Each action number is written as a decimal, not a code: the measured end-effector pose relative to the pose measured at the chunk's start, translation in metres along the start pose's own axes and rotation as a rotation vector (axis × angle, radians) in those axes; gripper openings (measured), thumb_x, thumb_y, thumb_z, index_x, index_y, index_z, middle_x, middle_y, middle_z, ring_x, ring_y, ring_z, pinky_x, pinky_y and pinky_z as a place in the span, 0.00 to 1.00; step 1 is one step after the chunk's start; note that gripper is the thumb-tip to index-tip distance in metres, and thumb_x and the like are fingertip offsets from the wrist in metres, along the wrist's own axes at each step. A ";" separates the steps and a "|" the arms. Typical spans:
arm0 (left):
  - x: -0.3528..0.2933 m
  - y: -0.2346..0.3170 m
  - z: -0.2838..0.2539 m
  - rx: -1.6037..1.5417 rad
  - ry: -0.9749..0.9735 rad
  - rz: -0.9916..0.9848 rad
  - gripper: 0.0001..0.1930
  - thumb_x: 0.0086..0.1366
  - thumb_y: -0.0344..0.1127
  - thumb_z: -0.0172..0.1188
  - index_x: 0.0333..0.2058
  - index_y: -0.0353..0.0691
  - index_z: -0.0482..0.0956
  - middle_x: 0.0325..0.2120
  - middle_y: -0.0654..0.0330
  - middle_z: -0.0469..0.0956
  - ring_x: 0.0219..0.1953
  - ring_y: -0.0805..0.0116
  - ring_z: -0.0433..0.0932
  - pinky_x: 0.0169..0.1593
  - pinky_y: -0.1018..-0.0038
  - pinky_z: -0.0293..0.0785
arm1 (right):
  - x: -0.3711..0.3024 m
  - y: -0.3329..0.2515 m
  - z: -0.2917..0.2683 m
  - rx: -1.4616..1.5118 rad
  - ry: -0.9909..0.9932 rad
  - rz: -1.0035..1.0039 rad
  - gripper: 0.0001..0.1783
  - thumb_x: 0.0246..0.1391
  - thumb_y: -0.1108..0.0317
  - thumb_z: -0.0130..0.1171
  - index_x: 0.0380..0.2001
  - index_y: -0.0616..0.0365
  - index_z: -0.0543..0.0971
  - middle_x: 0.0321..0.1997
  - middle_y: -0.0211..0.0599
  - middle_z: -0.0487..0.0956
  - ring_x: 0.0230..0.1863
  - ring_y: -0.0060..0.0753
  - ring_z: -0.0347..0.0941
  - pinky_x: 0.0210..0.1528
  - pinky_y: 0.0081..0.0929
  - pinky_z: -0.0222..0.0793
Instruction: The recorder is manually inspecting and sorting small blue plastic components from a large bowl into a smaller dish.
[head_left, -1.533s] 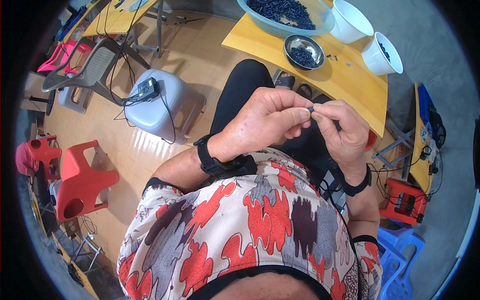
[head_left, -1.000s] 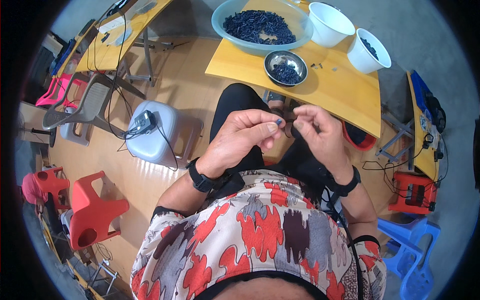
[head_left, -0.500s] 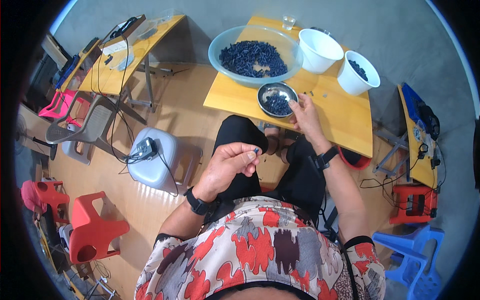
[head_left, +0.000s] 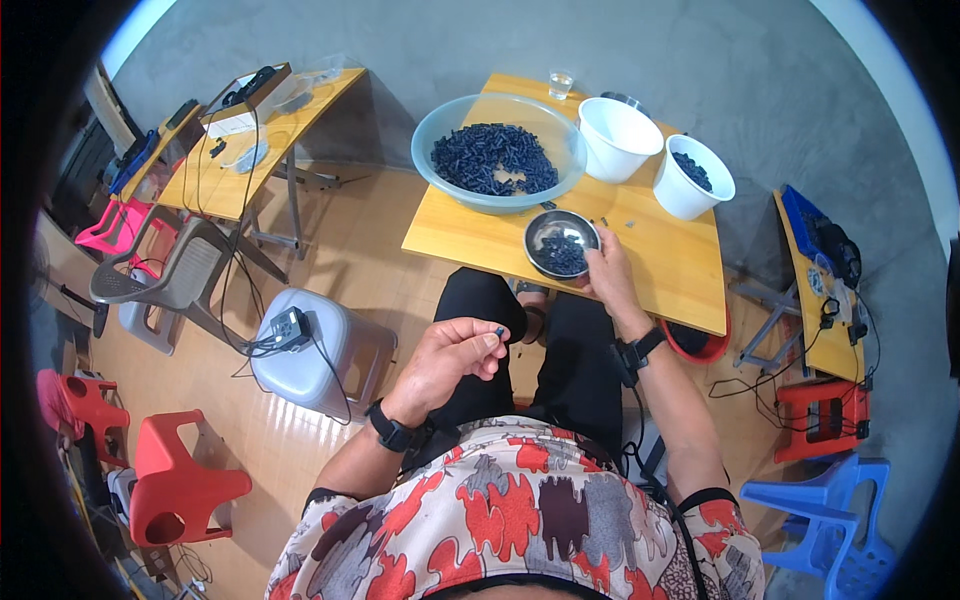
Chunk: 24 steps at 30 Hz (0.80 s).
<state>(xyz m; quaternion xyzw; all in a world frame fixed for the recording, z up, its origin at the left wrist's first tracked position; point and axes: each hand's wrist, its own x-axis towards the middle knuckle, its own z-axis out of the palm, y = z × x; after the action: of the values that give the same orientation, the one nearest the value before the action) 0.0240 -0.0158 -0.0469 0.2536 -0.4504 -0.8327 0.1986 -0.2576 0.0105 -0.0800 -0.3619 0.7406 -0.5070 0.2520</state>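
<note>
- Left hand (head_left: 452,358) pinches a small dark piece (head_left: 499,332) at its fingertips.
- Right hand (head_left: 613,278) clamps the rim of a metal bowl (head_left: 546,226).
- Basin (head_left: 490,203) stands on the worktop (head_left: 455,232).

This looks like a makeshift workshop: a wood-topped table (head_left: 455,228) bears a basin (head_left: 567,152) of dark pieces (head_left: 485,152), amid plastic stools (head_left: 200,487) and trailing cables (head_left: 264,346).

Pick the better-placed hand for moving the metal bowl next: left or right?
Right, I'd judge: the right hand holds the metal bowl by its right rim. The left hand is apart from the bowl, pinching a small dark piece.
</note>
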 end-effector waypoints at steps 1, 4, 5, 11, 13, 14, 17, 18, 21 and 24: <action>0.001 0.001 0.000 0.000 0.000 0.004 0.08 0.64 0.31 0.55 0.39 0.34 0.77 0.27 0.64 0.78 0.25 0.80 0.75 0.31 0.82 0.75 | 0.001 0.003 -0.005 -0.002 0.021 0.001 0.23 0.52 0.72 0.43 0.53 0.62 0.65 0.33 0.39 0.76 0.17 0.22 0.72 0.14 0.16 0.66; 0.002 0.002 0.000 -0.005 -0.004 0.006 0.08 0.64 0.31 0.55 0.39 0.35 0.77 0.27 0.64 0.78 0.25 0.80 0.75 0.31 0.82 0.75 | -0.002 0.010 -0.024 -0.003 0.078 0.004 0.24 0.49 0.72 0.43 0.52 0.60 0.67 0.28 0.42 0.76 0.17 0.27 0.73 0.16 0.22 0.69; 0.003 0.001 -0.001 -0.017 -0.010 0.006 0.08 0.64 0.31 0.55 0.39 0.35 0.77 0.27 0.64 0.78 0.25 0.80 0.75 0.31 0.82 0.75 | -0.004 0.010 -0.031 -0.003 0.093 0.040 0.23 0.49 0.72 0.43 0.52 0.60 0.67 0.28 0.42 0.77 0.17 0.27 0.73 0.16 0.22 0.69; 0.015 -0.006 -0.009 -0.024 -0.002 -0.021 0.08 0.64 0.31 0.55 0.39 0.35 0.77 0.27 0.63 0.78 0.25 0.79 0.75 0.32 0.81 0.76 | -0.011 0.013 -0.066 -0.018 0.163 0.066 0.24 0.49 0.73 0.42 0.52 0.61 0.66 0.29 0.41 0.77 0.16 0.26 0.73 0.15 0.21 0.68; 0.018 -0.007 -0.011 -0.021 -0.003 -0.025 0.08 0.64 0.31 0.55 0.39 0.35 0.77 0.27 0.63 0.78 0.25 0.79 0.75 0.32 0.81 0.76 | -0.008 0.021 -0.075 0.005 0.214 0.027 0.24 0.49 0.72 0.42 0.53 0.61 0.65 0.29 0.41 0.77 0.16 0.26 0.73 0.14 0.21 0.68; 0.019 -0.008 -0.012 -0.010 -0.008 -0.020 0.08 0.64 0.31 0.54 0.39 0.35 0.77 0.27 0.64 0.77 0.25 0.79 0.75 0.32 0.82 0.75 | -0.007 0.021 -0.079 0.002 0.216 0.030 0.24 0.49 0.72 0.42 0.53 0.61 0.65 0.28 0.42 0.77 0.15 0.25 0.73 0.13 0.21 0.67; 0.024 -0.010 -0.012 0.012 -0.011 -0.019 0.08 0.65 0.32 0.53 0.40 0.35 0.76 0.28 0.64 0.77 0.26 0.79 0.75 0.32 0.82 0.74 | 0.002 0.036 -0.090 0.009 0.247 0.056 0.24 0.50 0.73 0.42 0.53 0.60 0.65 0.28 0.41 0.77 0.15 0.24 0.72 0.13 0.20 0.67; 0.026 -0.011 -0.011 0.021 -0.010 -0.017 0.09 0.65 0.32 0.53 0.40 0.36 0.76 0.28 0.64 0.77 0.26 0.79 0.75 0.32 0.82 0.74 | 0.008 0.040 -0.095 0.000 0.264 0.079 0.23 0.51 0.72 0.42 0.52 0.59 0.66 0.28 0.40 0.77 0.15 0.23 0.71 0.13 0.18 0.66; 0.033 -0.016 -0.016 0.028 -0.040 -0.001 0.09 0.65 0.32 0.53 0.40 0.36 0.76 0.28 0.64 0.77 0.26 0.79 0.75 0.33 0.82 0.75 | 0.011 0.037 -0.102 -0.007 0.277 0.082 0.22 0.53 0.70 0.44 0.52 0.59 0.66 0.27 0.39 0.77 0.15 0.22 0.71 0.13 0.17 0.66; 0.050 -0.021 -0.022 0.014 -0.078 -0.035 0.09 0.65 0.32 0.53 0.40 0.35 0.76 0.28 0.65 0.77 0.26 0.79 0.75 0.33 0.82 0.74 | 0.017 0.049 -0.115 0.009 0.269 0.092 0.22 0.56 0.69 0.43 0.55 0.59 0.63 0.26 0.35 0.75 0.16 0.19 0.70 0.12 0.14 0.64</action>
<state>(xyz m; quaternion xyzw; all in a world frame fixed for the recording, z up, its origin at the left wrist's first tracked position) -0.0045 -0.0475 -0.0869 0.2301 -0.4591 -0.8421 0.1646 -0.3666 0.0735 -0.0848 -0.2552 0.7812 -0.5422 0.1750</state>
